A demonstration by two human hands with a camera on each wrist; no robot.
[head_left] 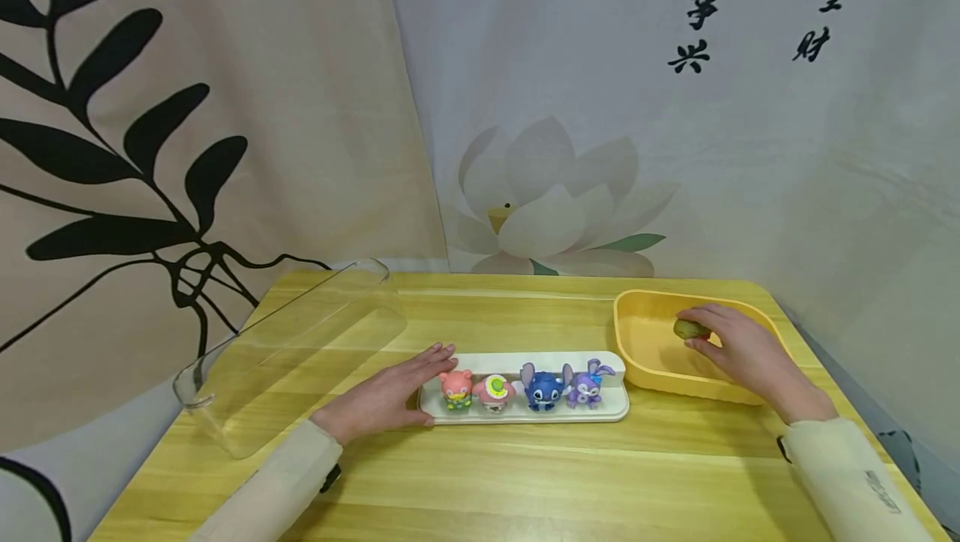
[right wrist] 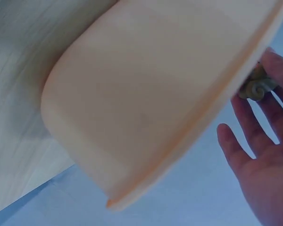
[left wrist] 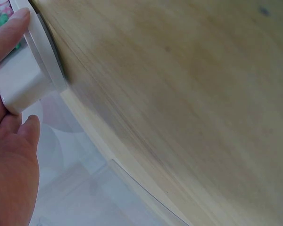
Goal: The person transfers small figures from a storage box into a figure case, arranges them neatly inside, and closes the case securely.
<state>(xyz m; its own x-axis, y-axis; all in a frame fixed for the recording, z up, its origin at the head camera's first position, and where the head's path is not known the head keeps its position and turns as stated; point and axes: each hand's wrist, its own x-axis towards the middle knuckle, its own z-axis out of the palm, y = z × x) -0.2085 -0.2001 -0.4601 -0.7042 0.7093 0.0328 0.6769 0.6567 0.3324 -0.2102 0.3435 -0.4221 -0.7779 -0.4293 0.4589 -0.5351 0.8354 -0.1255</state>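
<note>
A white tray (head_left: 525,419) stands in the middle of the table with several small cartoon figurines lined up on it. These include a pink one (head_left: 456,389), a blue one (head_left: 543,388) and a purple one (head_left: 585,385). My left hand (head_left: 390,392) grips the tray's left end, thumb at the front and fingers toward the back. Between thumb and fingers, my right hand (head_left: 738,354) pinches a small olive-brown figurine (head_left: 690,329) over the yellow basin (head_left: 645,373). A spiral shape shows on this figurine (right wrist: 258,88) in the right wrist view; the rest is hidden by fingers.
A clear, curved transparent cover (head_left: 300,350) lies at the table's left side, its far end near the back edge. The wooden table (head_left: 495,484) meets a printed cloth backdrop (head_left: 570,92) behind. The basin stands near the table's right edge.
</note>
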